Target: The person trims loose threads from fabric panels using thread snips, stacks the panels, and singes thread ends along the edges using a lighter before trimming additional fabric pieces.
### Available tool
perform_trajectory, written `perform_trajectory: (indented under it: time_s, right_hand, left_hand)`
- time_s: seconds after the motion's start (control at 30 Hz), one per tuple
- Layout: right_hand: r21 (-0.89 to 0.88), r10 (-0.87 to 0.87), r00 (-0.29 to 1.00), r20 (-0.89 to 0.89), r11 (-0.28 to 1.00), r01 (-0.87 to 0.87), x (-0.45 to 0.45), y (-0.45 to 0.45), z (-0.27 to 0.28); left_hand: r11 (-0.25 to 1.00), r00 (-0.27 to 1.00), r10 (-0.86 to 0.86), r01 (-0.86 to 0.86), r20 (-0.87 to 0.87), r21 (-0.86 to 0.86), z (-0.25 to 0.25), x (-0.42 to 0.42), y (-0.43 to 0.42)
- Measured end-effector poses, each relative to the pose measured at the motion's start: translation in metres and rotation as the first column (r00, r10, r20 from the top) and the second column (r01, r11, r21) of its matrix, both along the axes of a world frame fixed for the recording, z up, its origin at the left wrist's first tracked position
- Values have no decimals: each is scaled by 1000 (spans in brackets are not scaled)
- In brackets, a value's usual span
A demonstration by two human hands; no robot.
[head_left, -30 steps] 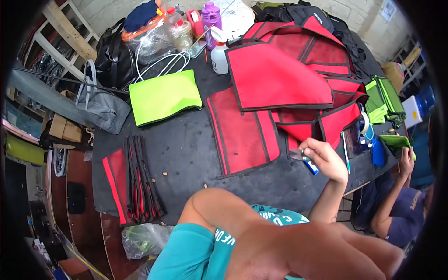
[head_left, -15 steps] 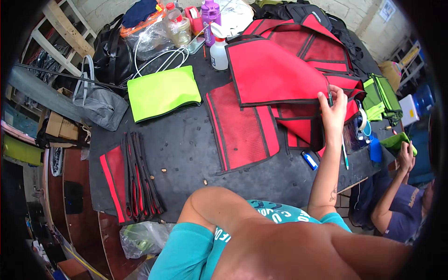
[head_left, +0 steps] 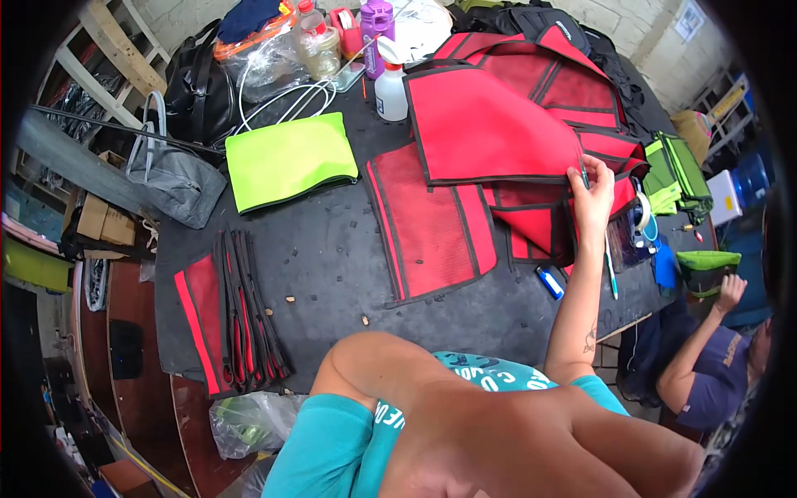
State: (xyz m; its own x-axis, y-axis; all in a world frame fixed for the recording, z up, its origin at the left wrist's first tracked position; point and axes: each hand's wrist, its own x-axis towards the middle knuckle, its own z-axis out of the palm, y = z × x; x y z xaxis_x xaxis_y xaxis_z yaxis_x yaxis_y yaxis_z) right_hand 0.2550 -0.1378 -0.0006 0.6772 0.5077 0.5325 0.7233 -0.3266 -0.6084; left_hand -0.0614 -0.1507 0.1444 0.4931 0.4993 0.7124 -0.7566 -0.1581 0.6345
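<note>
My right hand (head_left: 593,199), 2 o'clock, pinches a small tool (head_left: 584,176) at the red panel's (head_left: 498,124) corner; likely edge work, needs steady fingers. Left hand hidden, can't tell.

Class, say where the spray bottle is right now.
In the head view, the spray bottle stands upper centre, in front of the purple bottle and just left of the red panel.

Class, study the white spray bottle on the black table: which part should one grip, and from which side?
I would grip the spray bottle around its rounded body, below the spray head, coming from the near left. It stands upright, so its body offers a side grip. The purple bottle crowds it behind and the red panel lies close on its right.
</note>
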Motion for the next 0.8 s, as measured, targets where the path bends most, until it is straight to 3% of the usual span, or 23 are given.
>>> perform_trajectory:
  time_s: [0.3,0.43,0.53,0.67,0.8]
  right_hand:
    - [121,31,999,14,992,-32,4,6,-3]
    - [94,-61,997,-50,993,66,-2,5,3]
    - [164,205,864,-461,976,-144,1,8,6]
    - [237,392,852,-347,916,-324,-23,16,-2]
    - [179,289,899,-329,954,-241,-55,17,0]
  left_hand:
    - [990,987,-141,141,80,0,6,-5,-2]
    - [975,968,-221,221,118,12,11,-1,0]
    - [961,951,-274,274,144,17,14,0,-1]
    - [942,926,-335,336,176,23,18,11,-4]
    - [914,889,-403,403,219,46,24,12,-4]
